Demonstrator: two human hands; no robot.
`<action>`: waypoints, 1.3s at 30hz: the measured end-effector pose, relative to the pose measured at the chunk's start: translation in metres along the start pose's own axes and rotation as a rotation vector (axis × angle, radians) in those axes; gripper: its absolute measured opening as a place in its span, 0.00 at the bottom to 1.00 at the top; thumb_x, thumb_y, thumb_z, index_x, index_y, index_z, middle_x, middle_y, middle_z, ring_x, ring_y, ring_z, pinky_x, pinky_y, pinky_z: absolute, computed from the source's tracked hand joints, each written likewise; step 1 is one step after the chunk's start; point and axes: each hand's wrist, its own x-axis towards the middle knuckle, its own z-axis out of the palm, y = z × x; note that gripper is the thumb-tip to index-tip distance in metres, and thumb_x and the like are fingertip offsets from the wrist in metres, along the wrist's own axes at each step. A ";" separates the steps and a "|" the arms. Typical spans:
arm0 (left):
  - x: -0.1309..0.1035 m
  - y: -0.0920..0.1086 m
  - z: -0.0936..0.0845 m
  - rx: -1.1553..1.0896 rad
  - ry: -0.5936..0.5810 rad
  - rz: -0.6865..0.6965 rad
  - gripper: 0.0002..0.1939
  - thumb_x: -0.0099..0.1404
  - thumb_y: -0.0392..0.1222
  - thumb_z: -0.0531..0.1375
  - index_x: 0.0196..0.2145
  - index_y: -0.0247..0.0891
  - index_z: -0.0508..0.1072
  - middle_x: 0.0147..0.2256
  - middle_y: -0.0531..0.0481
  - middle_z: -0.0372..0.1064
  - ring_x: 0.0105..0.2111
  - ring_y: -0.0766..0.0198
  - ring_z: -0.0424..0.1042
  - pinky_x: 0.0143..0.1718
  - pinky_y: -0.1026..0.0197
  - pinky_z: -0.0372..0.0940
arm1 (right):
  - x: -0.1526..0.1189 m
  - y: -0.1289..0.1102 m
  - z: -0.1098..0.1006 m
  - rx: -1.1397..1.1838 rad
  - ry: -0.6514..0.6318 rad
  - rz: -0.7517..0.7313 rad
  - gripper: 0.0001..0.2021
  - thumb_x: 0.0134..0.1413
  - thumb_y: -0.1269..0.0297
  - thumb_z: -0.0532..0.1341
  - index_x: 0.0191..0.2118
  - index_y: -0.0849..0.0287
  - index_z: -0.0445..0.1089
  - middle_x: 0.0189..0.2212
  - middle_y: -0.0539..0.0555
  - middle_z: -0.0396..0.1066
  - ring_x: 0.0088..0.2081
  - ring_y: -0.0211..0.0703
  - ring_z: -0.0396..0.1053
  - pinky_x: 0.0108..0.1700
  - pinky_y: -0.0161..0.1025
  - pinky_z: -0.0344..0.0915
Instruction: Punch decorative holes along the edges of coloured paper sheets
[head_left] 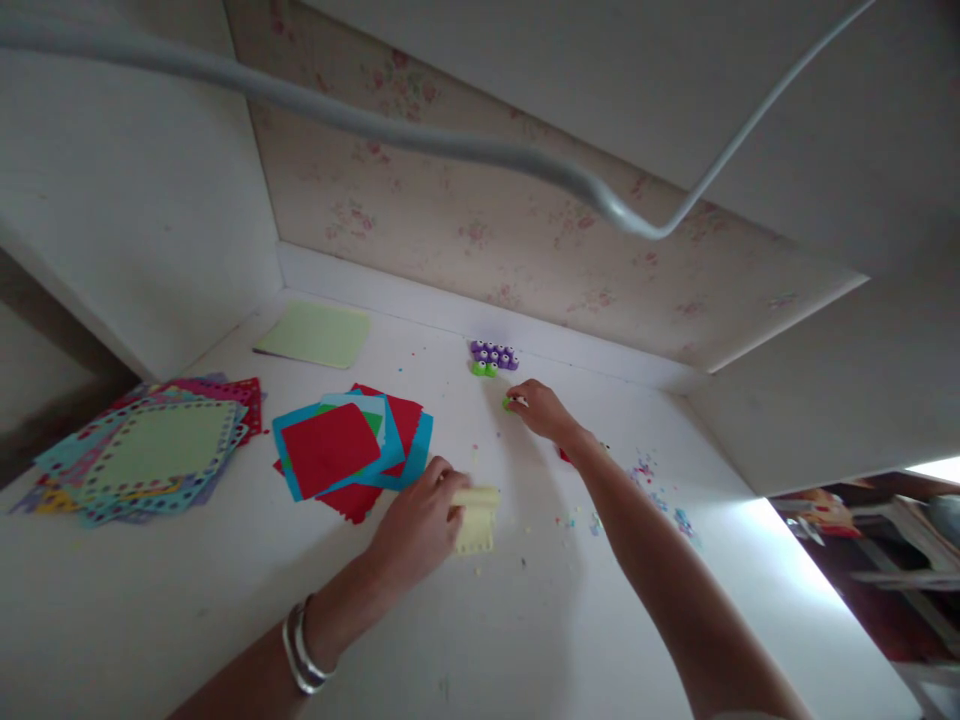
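Observation:
My left hand (424,510) is closed on the edge of a pale yellow paper sheet (475,530), which is curled over at its top and has small holes along its lower border. Farther up the white surface, my right hand (541,410) pinches a small green craft punch (508,403); the fingers cover part of it. Just beyond that hand, purple craft punches (501,355) stand in tight rows with white tops. Two green craft punches (484,369) touch their near side. A red item (565,455) is partly hidden behind my right forearm.
Left of my left hand lies a fanned pile of red and blue paper (330,450). Farther left is a pile of hole-edged sheets (161,445); a plain light green stack (315,333) lies behind. Paper bits (649,475) are scattered rightward. A pale cable (450,145) crosses overhead.

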 end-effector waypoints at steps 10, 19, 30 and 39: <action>0.014 0.003 -0.018 -0.592 -0.163 -0.364 0.13 0.60 0.45 0.59 0.41 0.37 0.71 0.33 0.49 0.75 0.30 0.59 0.74 0.27 0.63 0.63 | -0.115 -0.045 0.029 0.544 0.171 0.135 0.13 0.61 0.58 0.60 0.48 0.55 0.73 0.40 0.55 0.79 0.40 0.46 0.77 0.42 0.41 0.73; 0.015 0.006 -0.017 -0.666 -0.193 -0.413 0.15 0.57 0.45 0.62 0.41 0.37 0.72 0.32 0.49 0.75 0.29 0.60 0.73 0.28 0.63 0.63 | -0.148 -0.062 0.045 1.007 0.248 0.288 0.14 0.54 0.56 0.66 0.46 0.54 0.76 0.43 0.55 0.79 0.42 0.47 0.76 0.47 0.45 0.73; 0.014 -0.002 -0.012 -0.671 -0.221 -0.385 0.15 0.58 0.44 0.61 0.43 0.37 0.72 0.35 0.49 0.76 0.33 0.58 0.75 0.29 0.63 0.64 | -0.148 -0.061 0.047 0.923 0.256 0.258 0.13 0.55 0.57 0.66 0.45 0.54 0.76 0.46 0.56 0.77 0.45 0.49 0.76 0.50 0.49 0.73; 0.014 0.002 -0.015 -0.679 -0.228 -0.389 0.15 0.58 0.44 0.61 0.42 0.37 0.72 0.34 0.49 0.75 0.32 0.59 0.74 0.28 0.63 0.64 | -0.147 -0.061 0.048 0.908 0.252 0.210 0.12 0.56 0.59 0.65 0.45 0.53 0.76 0.44 0.55 0.78 0.43 0.47 0.76 0.47 0.45 0.74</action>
